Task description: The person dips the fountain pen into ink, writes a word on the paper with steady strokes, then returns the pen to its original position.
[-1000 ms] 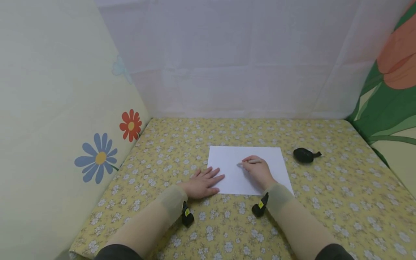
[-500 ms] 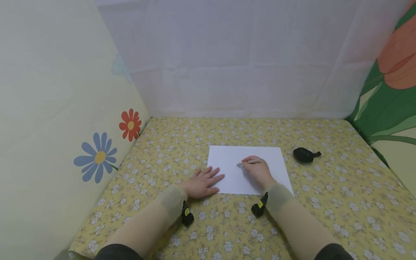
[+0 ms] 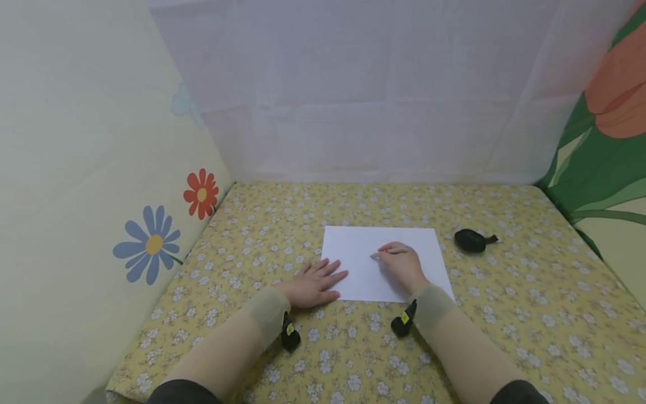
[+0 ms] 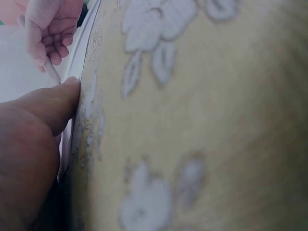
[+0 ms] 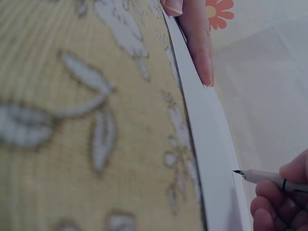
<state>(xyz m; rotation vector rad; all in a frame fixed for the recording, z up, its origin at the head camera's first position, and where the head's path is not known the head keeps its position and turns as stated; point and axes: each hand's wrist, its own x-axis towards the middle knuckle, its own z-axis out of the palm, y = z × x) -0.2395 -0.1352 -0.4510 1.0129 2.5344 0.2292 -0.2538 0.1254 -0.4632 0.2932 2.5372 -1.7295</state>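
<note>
A white sheet of paper point(image 3: 350, 241) lies flat on the table before me. My left hand point(image 3: 313, 285) rests on its lower left corner with fingers spread, the thumb along the near edge. Over the right half of the sheet, my right hand point(image 3: 406, 269) grips a slim light-grey fountain pen point(image 5: 264, 177) between thumb and fingers. Its dark pointed nib faces left, right at the paper's surface in the right wrist view. No marks show on the visible part of the sheet. In the left wrist view, the left thumb point(image 4: 53, 103) overlaps the pen's tip.
A black rounded object point(image 3: 470, 240) with a short tail lies right of the paper. Yellow flowered cloth point(image 3: 272, 224) covers the table. A white sheet of fabric point(image 3: 383, 112) hangs behind it, with flower-painted panels point(image 3: 65, 196) at both sides.
The right hand and the pen's tip have shifted very slightly to the right over the paper. The left hand stays in place on the corner.
</note>
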